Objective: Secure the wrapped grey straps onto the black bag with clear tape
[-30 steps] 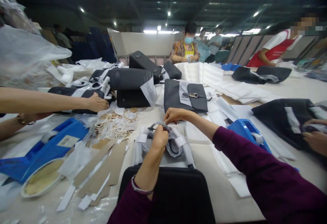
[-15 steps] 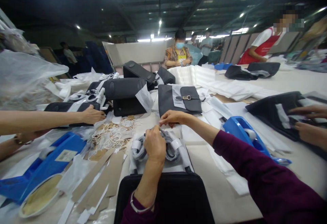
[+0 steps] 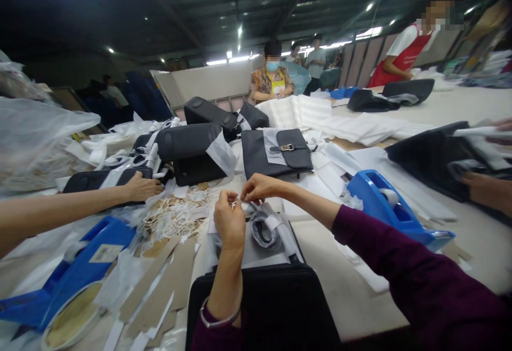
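Grey wrapped strap bundle [image 3: 266, 228] is lying at twelve o'clock of the black bag [image 3: 264, 308]. The left hand [image 3: 229, 222] and right hand [image 3: 260, 186] are pinching a thin band [image 3: 241, 202] between narrow fingertips, holding it taut above the bundle.

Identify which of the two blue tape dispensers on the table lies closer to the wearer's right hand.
The blue tape dispenser beside the right forearm, its white roll showing on top, is closer to the right hand. The other dispenser sits far left by a co-worker's arm.
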`<state>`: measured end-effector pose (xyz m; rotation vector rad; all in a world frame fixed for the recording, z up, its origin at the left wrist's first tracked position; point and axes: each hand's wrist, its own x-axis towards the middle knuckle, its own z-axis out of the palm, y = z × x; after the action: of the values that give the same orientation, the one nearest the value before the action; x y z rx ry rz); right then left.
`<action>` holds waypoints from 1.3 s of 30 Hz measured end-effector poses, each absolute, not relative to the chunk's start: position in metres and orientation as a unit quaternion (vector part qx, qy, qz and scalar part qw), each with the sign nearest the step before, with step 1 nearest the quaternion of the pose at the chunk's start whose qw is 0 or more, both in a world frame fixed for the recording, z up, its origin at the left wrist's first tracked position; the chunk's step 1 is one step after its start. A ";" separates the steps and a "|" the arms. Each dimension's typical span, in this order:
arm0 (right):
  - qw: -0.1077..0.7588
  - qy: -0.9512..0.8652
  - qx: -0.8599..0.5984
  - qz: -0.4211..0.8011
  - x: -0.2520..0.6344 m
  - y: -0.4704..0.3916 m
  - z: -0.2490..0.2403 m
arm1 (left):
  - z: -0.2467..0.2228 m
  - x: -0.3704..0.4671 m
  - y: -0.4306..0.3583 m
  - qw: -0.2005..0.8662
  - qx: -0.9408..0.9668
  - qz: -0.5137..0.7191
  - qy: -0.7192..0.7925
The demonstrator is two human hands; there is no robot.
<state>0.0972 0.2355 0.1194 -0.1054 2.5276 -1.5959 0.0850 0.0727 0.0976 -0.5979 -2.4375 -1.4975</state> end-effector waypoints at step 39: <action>-0.064 0.803 0.141 -0.575 0.089 0.229 0.081 | 0.098 0.082 0.072 -0.095 -0.049 -0.865 -0.489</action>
<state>0.0890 0.2294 0.0811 0.4628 2.6322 -1.8836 0.0819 0.0723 0.0981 -0.1641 -1.6385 -2.8971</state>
